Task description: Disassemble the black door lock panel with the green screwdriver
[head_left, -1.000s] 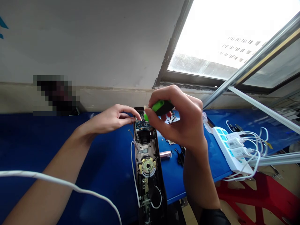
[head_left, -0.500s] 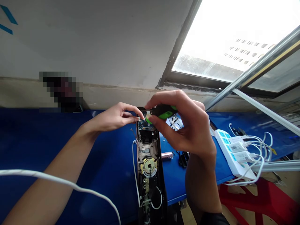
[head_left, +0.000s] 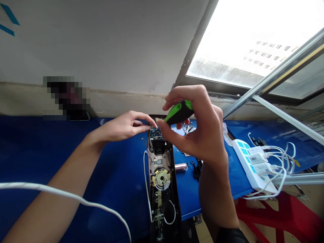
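Observation:
My right hand [head_left: 202, 125] grips a green and black screwdriver [head_left: 179, 111] by its handle, tilted over the far end of an opened long black device [head_left: 174, 189]. Fingers and thumb cover the screwdriver's front end, so its tip is hidden. My left hand [head_left: 124, 126] has thumb and forefinger brought together at the left edge of a blue circuit board [head_left: 157, 134]. Whatever sits between those fingertips is too small to tell. Nearer to me in the device lie a round brass-coloured part [head_left: 162, 178] and a thin white wire [head_left: 174, 216].
A white power strip [head_left: 249, 168] with several plugged-in chargers stands at the right of the blue table [head_left: 113, 189]. Beside the device lie a pinkish cylinder [head_left: 181, 167] and small dark parts [head_left: 196, 170]. A white cable [head_left: 76, 199] crosses the lower left. A red stool [head_left: 286, 212] stands below.
My right hand has lifted slightly, and the screwdriver has tilted so its handle end points up to the right. My left hand has stayed nearly still at the board.

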